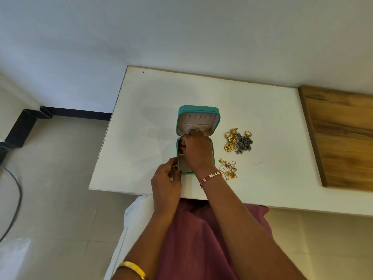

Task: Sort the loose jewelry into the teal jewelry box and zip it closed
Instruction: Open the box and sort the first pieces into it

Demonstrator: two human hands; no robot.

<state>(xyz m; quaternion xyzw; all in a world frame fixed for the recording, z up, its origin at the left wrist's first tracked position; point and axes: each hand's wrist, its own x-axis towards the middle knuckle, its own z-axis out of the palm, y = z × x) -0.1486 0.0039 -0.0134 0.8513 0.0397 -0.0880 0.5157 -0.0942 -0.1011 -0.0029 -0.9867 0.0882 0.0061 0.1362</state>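
Note:
The teal jewelry box (198,111) lies open on the white table (151,110), its lid standing up at the back and showing a cream lining. My left hand (166,181) grips the box's near left corner. My right hand (196,151) reaches into the base with curled fingers and hides most of the compartments; whether it holds anything cannot be made out. To the right of the box lies a heap of gold and dark earrings and rings (239,142). Gold chains (229,168) lie nearer me, beside my right wrist.
A wooden board (343,134) covers the table's right end. The table's left edge drops to a tiled floor with a black skirting and a dark cable (16,190). My lap in maroon cloth (193,239) sits under the near edge.

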